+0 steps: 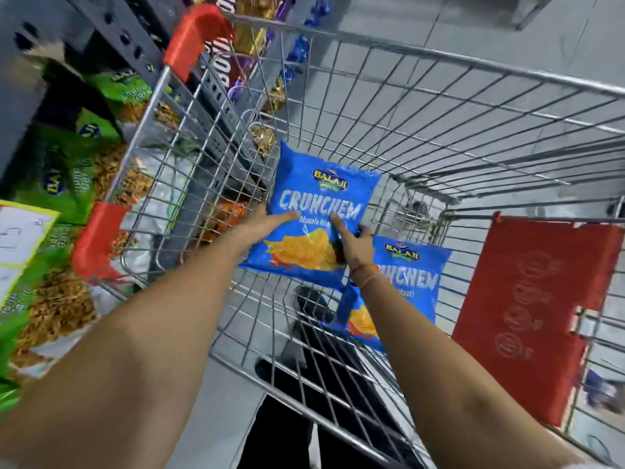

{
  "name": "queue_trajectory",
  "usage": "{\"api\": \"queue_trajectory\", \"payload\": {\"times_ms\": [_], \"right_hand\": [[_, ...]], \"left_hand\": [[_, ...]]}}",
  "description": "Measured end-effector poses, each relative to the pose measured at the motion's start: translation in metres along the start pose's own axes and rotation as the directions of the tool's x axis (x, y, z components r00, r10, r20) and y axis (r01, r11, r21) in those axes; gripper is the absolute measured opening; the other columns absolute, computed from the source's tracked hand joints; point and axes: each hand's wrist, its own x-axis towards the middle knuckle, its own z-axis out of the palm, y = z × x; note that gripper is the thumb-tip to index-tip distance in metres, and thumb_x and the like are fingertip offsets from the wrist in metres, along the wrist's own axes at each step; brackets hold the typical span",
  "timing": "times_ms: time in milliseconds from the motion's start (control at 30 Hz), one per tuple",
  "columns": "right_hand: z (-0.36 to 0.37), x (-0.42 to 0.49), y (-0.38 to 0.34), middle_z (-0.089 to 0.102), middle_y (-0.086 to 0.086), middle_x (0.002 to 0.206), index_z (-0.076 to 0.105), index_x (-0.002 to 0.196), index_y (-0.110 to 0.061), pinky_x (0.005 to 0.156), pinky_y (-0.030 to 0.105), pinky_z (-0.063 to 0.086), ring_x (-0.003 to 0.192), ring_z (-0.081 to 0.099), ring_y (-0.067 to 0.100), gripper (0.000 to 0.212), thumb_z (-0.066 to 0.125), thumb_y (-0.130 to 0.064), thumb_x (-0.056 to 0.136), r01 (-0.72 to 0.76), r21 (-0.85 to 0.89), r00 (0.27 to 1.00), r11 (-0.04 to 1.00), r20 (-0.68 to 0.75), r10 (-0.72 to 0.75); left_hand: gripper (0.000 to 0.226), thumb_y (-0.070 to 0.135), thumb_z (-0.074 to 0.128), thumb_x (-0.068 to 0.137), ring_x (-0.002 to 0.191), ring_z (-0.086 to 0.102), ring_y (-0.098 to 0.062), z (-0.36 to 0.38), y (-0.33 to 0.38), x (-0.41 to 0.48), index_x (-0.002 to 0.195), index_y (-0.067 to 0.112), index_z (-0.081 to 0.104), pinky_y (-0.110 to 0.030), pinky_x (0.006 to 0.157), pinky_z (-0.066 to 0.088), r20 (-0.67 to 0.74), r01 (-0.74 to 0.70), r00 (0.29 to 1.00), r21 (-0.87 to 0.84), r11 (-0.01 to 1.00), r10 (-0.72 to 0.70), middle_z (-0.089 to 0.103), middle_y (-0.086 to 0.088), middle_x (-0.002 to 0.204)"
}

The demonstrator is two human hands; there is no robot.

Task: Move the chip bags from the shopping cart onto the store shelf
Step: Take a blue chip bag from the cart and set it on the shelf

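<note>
Inside the wire shopping cart (422, 106) a blue chip bag (318, 198) marked CRUNCHEM is held between both hands. My left hand (267, 221) grips its left edge with the thumb lying across the front. My right hand (353, 247) holds its lower right side, forefinger pointing up over the print. A second blue chip bag (411, 286) of the same kind lies on the cart floor to the right, partly hidden by my right forearm. The store shelf (40, 96) stands at the left, close against the cart's side.
Green snack bags (61, 184) and chocolate packs (243, 35) fill the shelf at the left. The cart has red corner guards (189, 38) and a red child-seat flap (527, 299) at the right. Grey floor tiles show beyond and beneath the cart.
</note>
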Motion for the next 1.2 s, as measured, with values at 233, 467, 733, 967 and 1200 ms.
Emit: {"api": "queue_trajectory", "payload": {"times_ms": [233, 467, 733, 967, 1200], "right_hand": [[-0.008, -0.029, -0.015, 0.047, 0.012, 0.143, 0.029, 0.145, 0.005, 0.093, 0.025, 0.04, 0.128, 0.049, 0.029, 0.073, 0.067, -0.021, 0.089, 0.0, 0.156, 0.996, 0.988, 0.089, -0.014], [-0.019, -0.074, -0.043, 0.069, 0.01, 0.118, 0.061, 0.122, -0.005, 0.094, 0.043, 0.055, 0.108, 0.067, 0.027, 0.079, 0.084, -0.051, 0.063, 0.164, 0.227, 0.981, 0.96, 0.061, -0.182], [-0.042, -0.165, -0.123, 0.075, 0.005, 0.091, 0.071, 0.097, -0.008, 0.07, 0.028, 0.058, 0.074, 0.07, 0.001, 0.03, 0.082, -0.024, 0.074, 0.461, 0.295, 0.878, 0.837, -0.011, -0.479], [-0.05, -0.265, -0.214, 0.076, -0.001, 0.087, 0.073, 0.096, -0.01, 0.07, 0.025, 0.057, 0.075, 0.071, 0.004, 0.032, 0.085, -0.024, 0.07, 0.662, 0.4, 0.7, 0.634, -0.03, -0.713], [-0.046, -0.389, -0.305, 0.077, 0.004, 0.095, 0.073, 0.098, -0.008, 0.073, 0.028, 0.057, 0.082, 0.071, 0.009, 0.036, 0.084, -0.027, 0.071, 0.789, 0.509, 0.416, 0.344, -0.03, -0.909]], "left_hand": [[0.058, 0.019, 0.087, 0.063, 0.097, 0.063, -0.021, 0.011, 0.029, -0.054, 0.114, 0.013, 0.06, -0.031, 0.087, 0.05, -0.026, -0.03, 0.999, 0.053, 0.998, 0.031, 0.067, -0.004, 0.113], [0.046, 0.017, 0.08, 0.073, 0.076, 0.062, -0.011, 0.0, 0.049, -0.118, 0.113, 0.012, 0.058, -0.02, 0.06, 0.049, -0.034, -0.15, 0.988, 0.011, 0.989, 0.15, 0.064, -0.004, 0.109], [0.03, 0.01, 0.076, 0.076, 0.076, 0.06, -0.012, -0.021, 0.101, -0.234, 0.097, 0.015, 0.055, -0.015, 0.061, 0.05, -0.173, -0.443, 0.883, 0.0, 0.896, 0.437, 0.063, 0.001, 0.098], [0.024, 0.007, 0.076, 0.075, 0.071, 0.067, -0.006, -0.061, 0.144, -0.352, 0.083, 0.025, 0.061, -0.009, 0.054, 0.051, -0.293, -0.698, 0.676, 0.041, 0.715, 0.677, 0.07, 0.018, 0.074], [0.034, 0.028, 0.086, 0.062, 0.067, 0.066, 0.004, -0.108, 0.175, -0.494, 0.088, 0.023, 0.065, -0.017, 0.064, 0.055, -0.493, -0.859, 0.342, 0.181, 0.479, 0.8, 0.073, 0.017, 0.076]]}}
